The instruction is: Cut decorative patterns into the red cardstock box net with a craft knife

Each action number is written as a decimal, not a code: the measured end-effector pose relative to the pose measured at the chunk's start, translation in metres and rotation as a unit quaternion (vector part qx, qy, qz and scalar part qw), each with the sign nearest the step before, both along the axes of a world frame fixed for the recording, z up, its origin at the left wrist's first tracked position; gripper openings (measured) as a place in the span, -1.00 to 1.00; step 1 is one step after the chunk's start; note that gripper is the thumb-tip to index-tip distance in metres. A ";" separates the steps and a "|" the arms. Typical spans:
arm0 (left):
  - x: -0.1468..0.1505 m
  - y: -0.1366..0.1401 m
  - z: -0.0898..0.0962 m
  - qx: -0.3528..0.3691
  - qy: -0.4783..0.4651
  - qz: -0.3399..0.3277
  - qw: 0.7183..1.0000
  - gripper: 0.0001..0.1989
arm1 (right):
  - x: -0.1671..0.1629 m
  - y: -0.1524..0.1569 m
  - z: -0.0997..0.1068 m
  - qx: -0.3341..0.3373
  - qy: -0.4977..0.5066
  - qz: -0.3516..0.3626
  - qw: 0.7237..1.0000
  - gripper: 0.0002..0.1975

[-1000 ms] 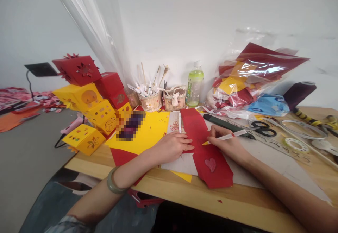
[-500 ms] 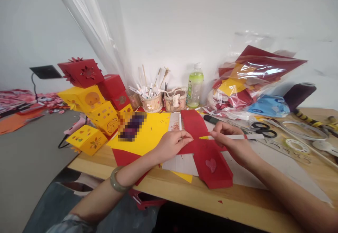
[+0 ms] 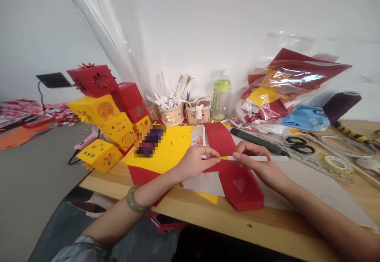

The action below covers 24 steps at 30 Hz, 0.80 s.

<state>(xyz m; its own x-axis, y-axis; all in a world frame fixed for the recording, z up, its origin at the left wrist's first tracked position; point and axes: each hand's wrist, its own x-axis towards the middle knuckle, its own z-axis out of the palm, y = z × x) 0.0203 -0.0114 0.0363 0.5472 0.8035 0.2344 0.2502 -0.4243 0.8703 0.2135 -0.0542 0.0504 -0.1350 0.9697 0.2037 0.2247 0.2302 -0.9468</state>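
Observation:
My right hand is closed around a white marker with a yellow front end and a red band. It lies almost level, its yellow tip meeting the fingertips of my left hand. My left fingers are pinched together, and a small white piece pokes out between them; its kind is not clear. Beneath both hands lies a red cut-out paper box blank with folded flaps. On its near panel is a pinkish heart.
Decorated paper boxes are stacked at the left. Behind stand a basket of markers and a green drink bottle. To the right lie a dark green cutter, scissors, a clear stencil ruler and a plastic bag of paper.
The marker has moved left and slightly down, bringing its yellow tip to my left fingertips. The small white piece now shows at my left hand. The view has shifted slightly.

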 end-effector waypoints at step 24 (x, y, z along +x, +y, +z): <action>-0.002 0.006 -0.001 -0.269 -0.148 -0.039 0.951 -0.48 | -0.009 -0.010 0.008 0.039 -0.020 0.026 0.999 -0.89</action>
